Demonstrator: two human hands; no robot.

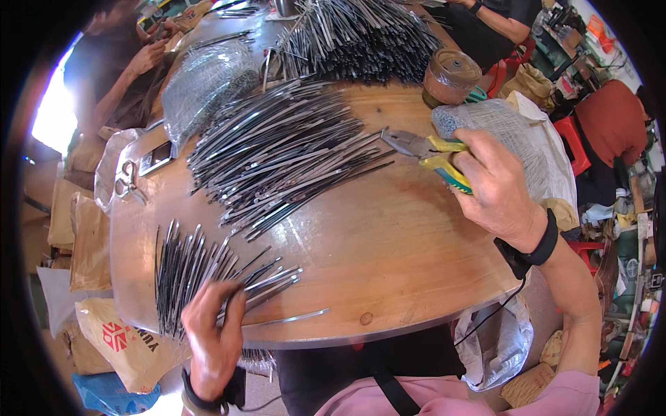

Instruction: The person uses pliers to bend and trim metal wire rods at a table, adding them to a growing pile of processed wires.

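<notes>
My right hand [496,184] is closed around pliers [444,173] with yellow and green handles. Their grey jaws point left, at the right-hand ends of a large pile of thin, dark, shiny strips [277,149]. Whether the jaws touch a strip I cannot tell. At the table's front left, my left hand [216,326] curls its fingers over a smaller bunch of similar strips [191,267], gripping some of them. Several of these fan out to the right past the fingers. One pale strip [298,317] lies alone near the front edge.
A bigger heap of strips [368,38] covers the far table [388,277]. Around it are a plastic bag [208,83], a brown lidded jar [452,73], a mesh-like wrapped bundle [510,132] and scissors [127,182]. Two other people work at the far side.
</notes>
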